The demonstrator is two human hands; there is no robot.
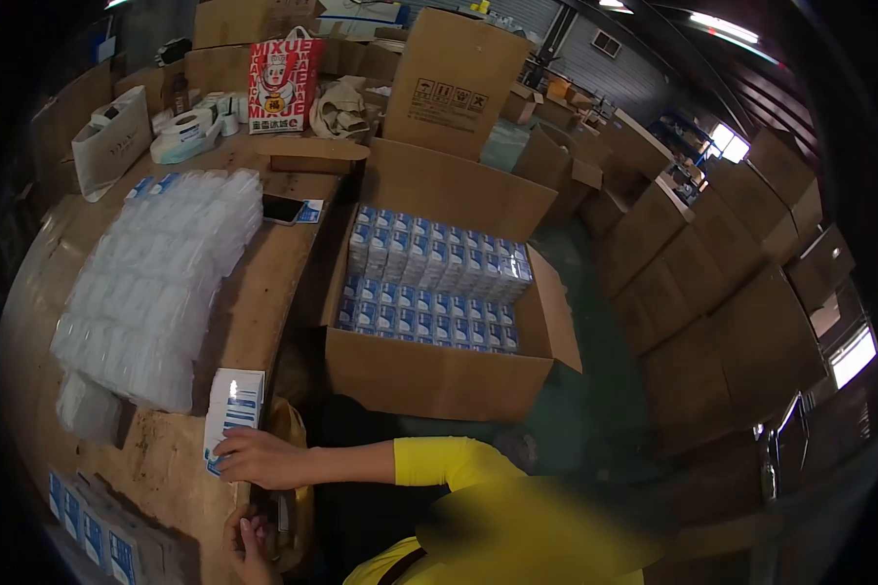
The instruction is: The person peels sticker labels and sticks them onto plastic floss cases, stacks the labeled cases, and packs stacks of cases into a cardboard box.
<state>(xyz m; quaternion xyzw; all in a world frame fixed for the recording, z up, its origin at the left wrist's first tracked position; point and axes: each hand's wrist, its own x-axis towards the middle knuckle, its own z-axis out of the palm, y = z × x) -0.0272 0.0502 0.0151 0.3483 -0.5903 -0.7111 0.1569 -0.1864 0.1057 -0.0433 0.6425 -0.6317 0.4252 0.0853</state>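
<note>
A long wooden table [254, 322] runs up the left of your workplace, with brown cartons [712, 302] banked along the far right over a green floor [585, 390]. Just beside the table, an open carton [439, 375] stands filled with rows of blue-and-white packs [419, 319], the back rows higher than the front ones, its flaps spread outward. On the tabletop before you sits a broad stack of translucent plastic cases [151, 283]. Your yellow sleeve [444, 460] reaches in from the lower right. A red-and-white printed bag [283, 86] stands toward the table's far end, while more blue-labelled packs [93, 536] line up at the lower left. The white-and-blue printed stack [234, 395] lies at the table's near edge, between the plastic cases and the open carton. Your right hand [263, 459] rests on its lower end, fingers stretched and slightly bent over it; whether they pinch it cannot be told. Your left hand [251, 551] is near the table edge, fingers curled, their grip, if any, unclear. Smallest of all, a dark phone [283, 209] lies beyond the printed stack, beside the plastic cases.
</note>
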